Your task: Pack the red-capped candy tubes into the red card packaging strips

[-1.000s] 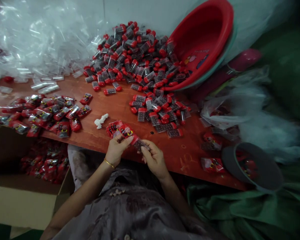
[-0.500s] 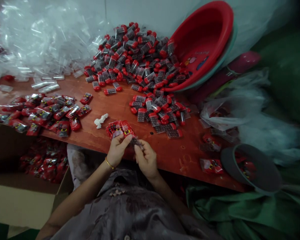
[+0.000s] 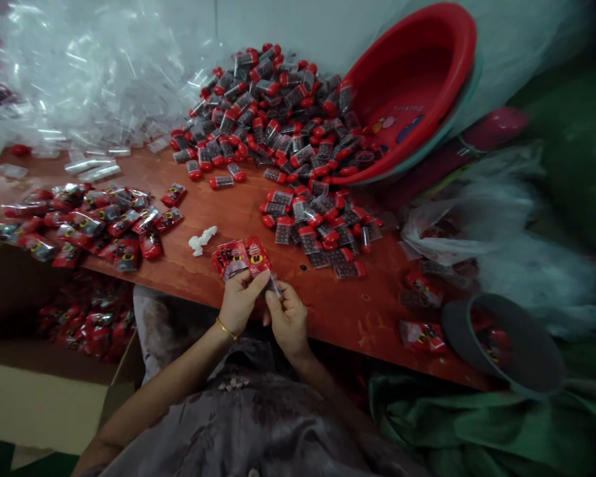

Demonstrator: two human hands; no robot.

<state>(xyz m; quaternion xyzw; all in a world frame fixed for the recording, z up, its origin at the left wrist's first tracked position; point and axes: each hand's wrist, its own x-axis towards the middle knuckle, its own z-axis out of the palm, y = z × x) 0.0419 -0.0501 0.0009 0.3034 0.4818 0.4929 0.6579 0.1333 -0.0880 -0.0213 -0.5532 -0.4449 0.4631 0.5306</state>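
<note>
My left hand (image 3: pixel 239 303), with a gold bracelet at the wrist, pinches a red printed packet (image 3: pixel 257 253) with a yellow-and-black motif, held at the table's front edge. A fan of similar red packets (image 3: pixel 225 257) lies beside it, just past the left fingers. Close on the right, my right hand (image 3: pixel 289 319) has its thumb and fingers closed on a small clear container (image 3: pixel 274 285), dark inside, at the packet's lower end. Fingers hide much of the container, and I cannot tell whether it is inside the packet. Crumpled white tissue (image 3: pixel 202 240) rests to the left.
Red-capped clear containers form a large heap (image 3: pixel 273 119) and a smaller pile (image 3: pixel 318 225). A red basin (image 3: pixel 427 73) leans behind. Filled red packets (image 3: pixel 89 218) lie left, above a cardboard box (image 3: pixel 44 391). A grey bowl (image 3: pixel 506 351) stands right, near plastic bags (image 3: pixel 526 245).
The packet in my left hand has turned more upright. The container in my right hand has tilted and shows less of its face. Both hands stay close together.
</note>
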